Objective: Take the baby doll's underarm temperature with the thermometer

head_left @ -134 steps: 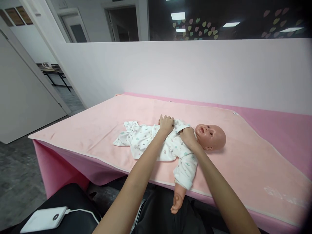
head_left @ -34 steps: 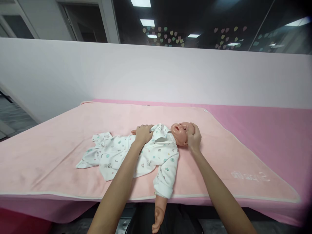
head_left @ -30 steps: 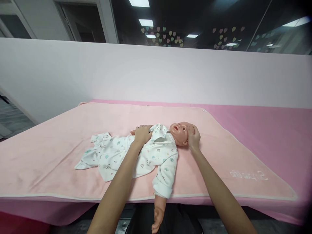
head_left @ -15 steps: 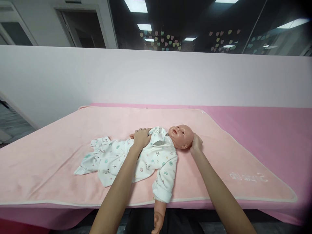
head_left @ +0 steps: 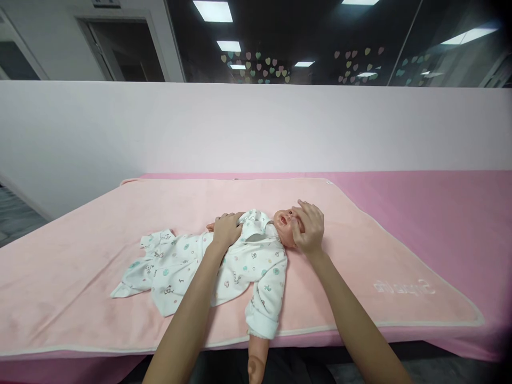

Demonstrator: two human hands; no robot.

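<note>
A baby doll (head_left: 285, 226) lies on its back on a peach blanket (head_left: 352, 266), its head to the right. It wears a white printed outfit (head_left: 252, 261), whose legs lie flat to the left. One bare doll arm (head_left: 258, 354) hangs over the near edge. My left hand (head_left: 227, 228) lies across the doll's far side by the chest, its fingers curled over the outfit. Cupped over the forehead and top of the doll's head is my right hand (head_left: 311, 226), thumb and fingers apart. It covers part of the face; whether the palm presses on it, I cannot tell.
The blanket lies on a pink-covered table (head_left: 452, 224). A white wall panel (head_left: 256, 128) rises behind it, below dark glass (head_left: 296, 32) with heart stickers. A doorway (head_left: 124, 50) is at the upper left.
My right hand has moved from behind the doll's head up over its forehead, with the fingers spreading. My left hand stays on the doll's body. The view has shifted slightly.
</note>
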